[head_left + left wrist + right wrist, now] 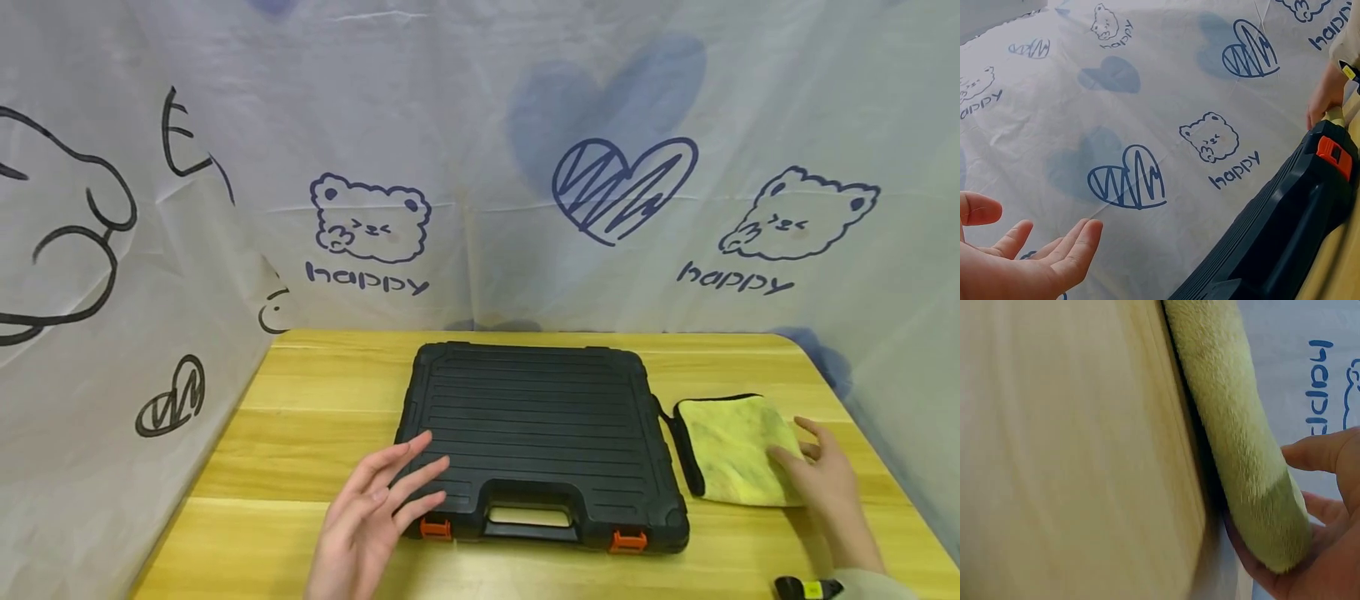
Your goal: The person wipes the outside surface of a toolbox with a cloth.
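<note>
A black plastic tool case (pixel 532 425) lies closed on the table, its handle and two orange latches (pixel 628 542) facing me. My left hand (pixel 367 517) hovers at the case's front left corner, fingers spread and holding nothing; the left wrist view also shows this hand (pixel 1041 262) with nothing in it. To the right of the case is a folded yellow cloth (pixel 738 450) with dark edging. My right hand (pixel 821 467) grips the cloth's right edge. In the right wrist view, the thumb touches the top of the fuzzy cloth (pixel 1229 425) and other fingers reach round its lower edge.
The wood-grain table (pixel 300 433) ends at a white printed curtain (pixel 480 167) behind and at both sides. Beside the right sleeve (pixel 870 586) sits a small black item (pixel 787 588) with a yellow-green mark.
</note>
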{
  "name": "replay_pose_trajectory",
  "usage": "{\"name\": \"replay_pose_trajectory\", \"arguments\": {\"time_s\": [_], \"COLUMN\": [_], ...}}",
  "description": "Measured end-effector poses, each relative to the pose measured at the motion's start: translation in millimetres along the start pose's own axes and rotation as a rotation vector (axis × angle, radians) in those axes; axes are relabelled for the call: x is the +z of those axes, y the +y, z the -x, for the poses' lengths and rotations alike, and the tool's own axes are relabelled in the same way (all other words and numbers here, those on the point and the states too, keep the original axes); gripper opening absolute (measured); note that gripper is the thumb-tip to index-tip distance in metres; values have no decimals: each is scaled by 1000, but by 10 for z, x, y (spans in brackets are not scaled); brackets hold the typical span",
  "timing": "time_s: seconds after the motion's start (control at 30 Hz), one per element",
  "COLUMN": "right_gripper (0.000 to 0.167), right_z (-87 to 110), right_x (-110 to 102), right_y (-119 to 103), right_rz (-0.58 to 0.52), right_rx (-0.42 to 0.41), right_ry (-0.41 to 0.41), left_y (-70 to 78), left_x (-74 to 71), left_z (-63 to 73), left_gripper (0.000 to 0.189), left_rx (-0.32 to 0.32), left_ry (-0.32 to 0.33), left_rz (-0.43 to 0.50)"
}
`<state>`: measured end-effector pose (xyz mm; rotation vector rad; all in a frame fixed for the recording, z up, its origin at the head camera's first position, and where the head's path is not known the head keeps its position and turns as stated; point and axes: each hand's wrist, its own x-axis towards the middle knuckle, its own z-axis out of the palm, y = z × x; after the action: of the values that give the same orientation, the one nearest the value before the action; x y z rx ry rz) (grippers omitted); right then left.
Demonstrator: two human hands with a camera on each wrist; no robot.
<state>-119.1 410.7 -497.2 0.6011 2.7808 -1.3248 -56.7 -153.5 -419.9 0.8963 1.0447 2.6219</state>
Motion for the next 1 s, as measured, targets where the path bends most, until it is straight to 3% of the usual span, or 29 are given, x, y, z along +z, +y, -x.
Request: {"name": "replay_pose_trajectory", "arguments": {"time_s": [0.1,0.23,0.33,0.53,0.77,0.87,0.93,1.0], "right_gripper": [77,63,47,24,26,21,17,26], "right_z": [-1,-24,-63,-120,-154,-148,-139,-120], "right_x": [18,58,80,78,94,112,116,117], "right_y": [-67,-72,-45,51,117,107,77,23], "right_rz": [68,95,44,-101,-240,-213,-125,-32], "right_rx": [52,105,146,172,162,162,143,115], "right_ry": [55,144,203,219,245,272,284,285], "left_y": [2,7,14,25,60,74,92,126], "left_x": [0,-8,-18,-28,-48,-62,-72,-78], "left_z": [9,15,15,18,34,36,36,32], "left_gripper": [51,51,51,51,51,51,50,49], "left_rx": [-6,-2,2,6,22,29,37,50], "left_ry": [4,0,0,-2,9,13,24,48], "left_rz": [-5,-9,-11,-23,-31,-39,-58,-102]}}
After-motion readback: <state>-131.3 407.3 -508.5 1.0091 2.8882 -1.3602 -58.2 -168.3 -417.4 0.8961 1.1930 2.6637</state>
